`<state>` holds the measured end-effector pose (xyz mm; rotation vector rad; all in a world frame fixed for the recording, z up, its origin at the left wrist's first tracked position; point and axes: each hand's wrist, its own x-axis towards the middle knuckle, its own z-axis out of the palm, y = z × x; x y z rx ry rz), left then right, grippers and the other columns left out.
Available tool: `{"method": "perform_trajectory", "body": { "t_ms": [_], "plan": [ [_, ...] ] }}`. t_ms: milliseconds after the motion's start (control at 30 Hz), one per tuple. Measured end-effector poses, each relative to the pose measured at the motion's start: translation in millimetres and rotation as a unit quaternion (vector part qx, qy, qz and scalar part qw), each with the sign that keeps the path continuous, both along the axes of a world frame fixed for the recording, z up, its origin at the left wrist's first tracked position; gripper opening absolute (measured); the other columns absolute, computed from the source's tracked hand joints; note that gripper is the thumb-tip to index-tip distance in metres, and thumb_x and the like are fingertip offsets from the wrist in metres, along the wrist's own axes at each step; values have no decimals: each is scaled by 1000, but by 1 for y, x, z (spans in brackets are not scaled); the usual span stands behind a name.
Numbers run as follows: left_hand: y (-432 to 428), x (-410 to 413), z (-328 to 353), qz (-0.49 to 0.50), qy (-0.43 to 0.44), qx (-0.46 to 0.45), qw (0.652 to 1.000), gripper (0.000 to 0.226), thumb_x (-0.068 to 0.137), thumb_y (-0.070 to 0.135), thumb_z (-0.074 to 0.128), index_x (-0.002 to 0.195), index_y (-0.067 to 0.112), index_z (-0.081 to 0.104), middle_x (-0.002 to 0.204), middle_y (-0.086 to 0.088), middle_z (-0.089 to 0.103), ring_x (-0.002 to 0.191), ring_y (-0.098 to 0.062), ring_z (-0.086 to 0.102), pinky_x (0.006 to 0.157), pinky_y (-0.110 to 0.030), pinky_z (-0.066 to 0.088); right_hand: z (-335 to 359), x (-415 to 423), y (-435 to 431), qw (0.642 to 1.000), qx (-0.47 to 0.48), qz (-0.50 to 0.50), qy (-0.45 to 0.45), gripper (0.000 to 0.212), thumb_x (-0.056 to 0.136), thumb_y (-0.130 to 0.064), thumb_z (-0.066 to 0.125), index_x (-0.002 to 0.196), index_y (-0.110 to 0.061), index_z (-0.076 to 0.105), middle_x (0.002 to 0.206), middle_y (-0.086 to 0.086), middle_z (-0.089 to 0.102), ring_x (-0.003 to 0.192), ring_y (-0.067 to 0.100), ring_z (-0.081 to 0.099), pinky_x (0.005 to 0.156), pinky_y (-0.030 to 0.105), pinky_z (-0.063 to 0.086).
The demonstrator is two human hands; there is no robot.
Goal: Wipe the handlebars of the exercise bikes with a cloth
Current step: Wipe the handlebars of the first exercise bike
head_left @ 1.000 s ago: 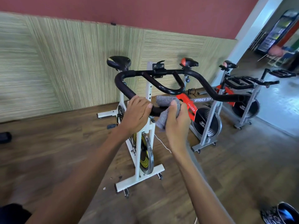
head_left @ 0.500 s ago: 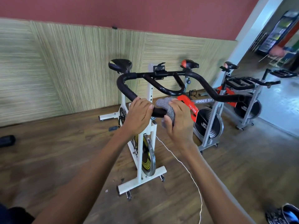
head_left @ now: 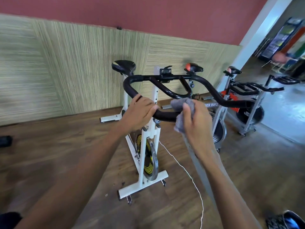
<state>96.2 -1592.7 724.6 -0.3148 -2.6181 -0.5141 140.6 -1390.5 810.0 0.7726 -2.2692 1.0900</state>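
Note:
A white exercise bike (head_left: 149,133) stands in front of me with black handlebars (head_left: 166,115) curving toward me. My left hand (head_left: 140,111) grips the near left arm of the bar. Just to its right, my right hand (head_left: 196,119) holds a grey cloth (head_left: 180,104) wrapped around the end of that same bar arm. The bar's tip is hidden under the cloth.
Two more bikes, one grey and red (head_left: 219,124) and one further right (head_left: 252,116), stand beside the white one. A thin white cord (head_left: 184,169) trails over the wooden floor. A panelled wall is behind, and a shoe (head_left: 287,220) shows at bottom right.
My right hand with the cloth slid in toward my left hand along the bar, then back out to the bar's end. My left hand kept its grip.

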Motion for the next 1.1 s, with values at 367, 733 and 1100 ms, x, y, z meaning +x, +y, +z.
{"method": "perform_trajectory", "body": {
  "t_ms": [367, 733, 1100],
  "plan": [
    [-14, -3, -8, -19, 41, 18, 999, 49, 102, 35, 17, 115, 22, 62, 114, 7, 61, 121, -15, 47, 117, -38, 12, -13, -2, -58, 746, 603, -251, 129, 28, 102, -28, 38, 115, -9, 52, 108, 10, 61, 103, 30, 56, 107, 48, 36],
    [-19, -7, -17, -20, 71, 4, 997, 43, 105, 33, 20, 121, 25, 59, 115, 7, 56, 122, -13, 44, 119, -35, 10, -28, -4, -24, 803, 487, -214, 268, 39, 85, -40, 63, 109, -9, 64, 94, 6, 64, 91, 26, 60, 95, 40, 47],
    [-11, -11, -21, 5, 126, 36, 991, 44, 104, 32, 25, 110, 18, 66, 108, 2, 61, 116, -15, 49, 116, -37, 20, -24, -9, -30, 862, 410, -171, 244, 45, 94, -47, 36, 93, -12, 65, 82, 6, 63, 78, 26, 57, 76, 39, 47]
  ]
}}
